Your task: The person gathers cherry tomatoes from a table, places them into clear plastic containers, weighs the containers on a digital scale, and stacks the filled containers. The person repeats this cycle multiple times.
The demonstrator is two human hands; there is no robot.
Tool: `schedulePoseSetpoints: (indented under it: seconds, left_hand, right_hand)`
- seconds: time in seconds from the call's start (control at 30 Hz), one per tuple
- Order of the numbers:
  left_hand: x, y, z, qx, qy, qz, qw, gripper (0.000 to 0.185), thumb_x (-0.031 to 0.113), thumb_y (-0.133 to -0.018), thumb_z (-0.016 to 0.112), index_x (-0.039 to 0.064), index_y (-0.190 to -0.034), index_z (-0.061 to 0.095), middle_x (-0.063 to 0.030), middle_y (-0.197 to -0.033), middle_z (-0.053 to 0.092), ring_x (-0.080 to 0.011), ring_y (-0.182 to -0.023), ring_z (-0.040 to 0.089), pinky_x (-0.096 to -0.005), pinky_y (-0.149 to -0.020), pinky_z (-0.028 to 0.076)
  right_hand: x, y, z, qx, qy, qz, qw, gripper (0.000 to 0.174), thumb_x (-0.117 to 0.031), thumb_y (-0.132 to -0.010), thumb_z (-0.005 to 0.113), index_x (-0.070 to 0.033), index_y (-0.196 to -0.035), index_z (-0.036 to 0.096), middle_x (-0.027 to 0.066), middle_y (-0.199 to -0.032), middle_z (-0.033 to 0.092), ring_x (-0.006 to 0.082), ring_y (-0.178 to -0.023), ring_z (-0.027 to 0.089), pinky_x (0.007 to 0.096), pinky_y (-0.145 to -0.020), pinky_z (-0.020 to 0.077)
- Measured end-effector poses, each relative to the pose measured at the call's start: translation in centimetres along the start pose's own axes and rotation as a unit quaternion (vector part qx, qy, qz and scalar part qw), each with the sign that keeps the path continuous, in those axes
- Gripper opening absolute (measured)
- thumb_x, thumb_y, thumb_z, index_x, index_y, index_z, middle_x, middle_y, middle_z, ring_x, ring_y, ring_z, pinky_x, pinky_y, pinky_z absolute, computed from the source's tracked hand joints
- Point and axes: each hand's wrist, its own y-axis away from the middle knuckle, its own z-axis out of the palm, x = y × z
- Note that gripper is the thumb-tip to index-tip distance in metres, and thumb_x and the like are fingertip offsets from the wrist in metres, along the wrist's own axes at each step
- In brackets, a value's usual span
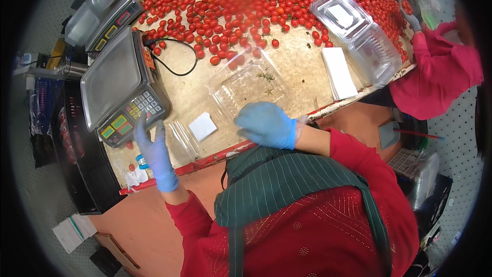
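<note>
My left hand [155, 154], in a blue glove, is raised beside the keypad of a weighing scale [115, 73]. Its fingers are spread and it holds nothing; whether a fingertip touches the keys cannot be told. My right hand [267, 125], also gloved in blue, is curled at the near side of a clear plastic clamshell container [251, 52]. Its fingertips are hidden, so a grip on the rim cannot be confirmed. Green tomato stems [266, 75] show through or within the clamshell. A white absorbent pad [203, 126] lies between my hands, by ridged clear plastic [184, 138].
Many cherry tomatoes [215, 29] cover the far side of the table [303, 69]. At right are another open clamshell [374, 52] and stacked white pads [339, 73]. A second scale [115, 23] bears clear containers. A co-worker's gloved hand [411, 19] holds tomatoes. A black cable [188, 71] crosses the table.
</note>
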Motion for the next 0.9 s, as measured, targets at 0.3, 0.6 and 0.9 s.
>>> schedulePoseSetpoints:
  seconds: [0.3, 0.6, 0.9]
  left_hand:
    - [5.9, 6.2, 13.0, -0.313, -0.175, 0.3, 0.884, 0.065, 0.024, -0.073, 0.082, 0.005, -0.13, 0.059, -0.0156, -0.107, 0.063, -0.0321, -0.106, 0.06, -0.0458, -0.105, 0.042]
    - [4.1, 6.1, 15.0, -0.215, -0.132, 0.381, 0.889, 0.021, 0.009, -0.081, 0.071, 0.008, -0.102, 0.068, -0.0084, -0.076, 0.062, -0.0299, -0.077, 0.064, -0.0394, -0.073, 0.054]
    - [6.7, 5.9, 10.9, -0.115, -0.032, 0.232, 0.965, 0.026, -0.008, -0.077, 0.072, 0.005, -0.099, 0.074, -0.0107, -0.083, 0.068, -0.0246, -0.079, 0.067, -0.0337, -0.072, 0.053]
  right_hand:
    - [7.4, 7.6, -6.7, 0.32, 0.099, 0.238, 0.912, 0.015, -0.009, -0.086, 0.07, -0.007, -0.101, 0.068, 0.012, -0.094, 0.067, 0.0301, -0.085, 0.068, 0.0369, -0.074, 0.0541]
    - [10.5, 11.0, -3.8, 0.314, 0.037, 0.304, 0.899, 0.023, -0.01, -0.09, 0.064, -0.006, -0.112, 0.068, 0.0163, -0.103, 0.066, 0.0347, -0.096, 0.066, 0.0398, -0.086, 0.0525]
    - [19.3, 3.5, -1.7, 0.269, 0.134, 0.354, 0.885, 0.047, -0.012, -0.094, 0.053, 0.004, -0.137, 0.049, 0.0256, -0.144, 0.048, 0.0421, -0.13, 0.047, 0.0444, -0.11, 0.04]
